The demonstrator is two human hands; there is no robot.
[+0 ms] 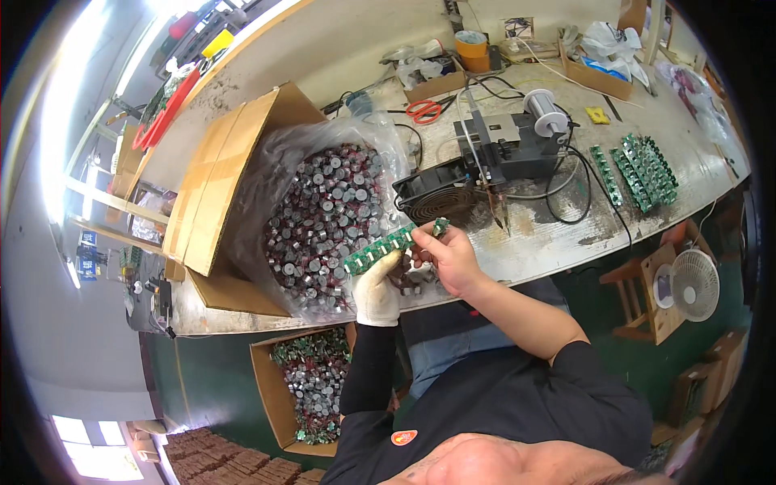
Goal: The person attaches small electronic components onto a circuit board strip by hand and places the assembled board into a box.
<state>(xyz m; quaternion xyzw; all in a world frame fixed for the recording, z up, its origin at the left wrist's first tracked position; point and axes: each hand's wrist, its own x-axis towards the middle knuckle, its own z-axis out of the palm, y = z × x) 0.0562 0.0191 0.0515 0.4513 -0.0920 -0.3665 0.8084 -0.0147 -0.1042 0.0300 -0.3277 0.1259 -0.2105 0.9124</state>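
A strip of green circuit boards [378, 252] with small pale parts along it is held slanting over the bench's near edge. My left hand [377, 293], in a white glove, grips its underside near the left end. Bare-skinned, my right hand [454, 263] pinches the strip toward its right end, thumb on top. Just left of the hands lies a heap of small round silver motors [331, 202] with dark red wires, in a clear plastic bag [252, 194]. Beyond the strip stands a black soldering machine [501, 145] with a wire spool [546, 113].
An open cardboard box [222, 178] leans at the bag's left. Several board strips [644, 171] lie at the bench's right, near a yellow piece [597, 115]. Orange-handled scissors [423, 111] rest at the back. Below are a box of wired boards [271, 376] and a fan [695, 284].
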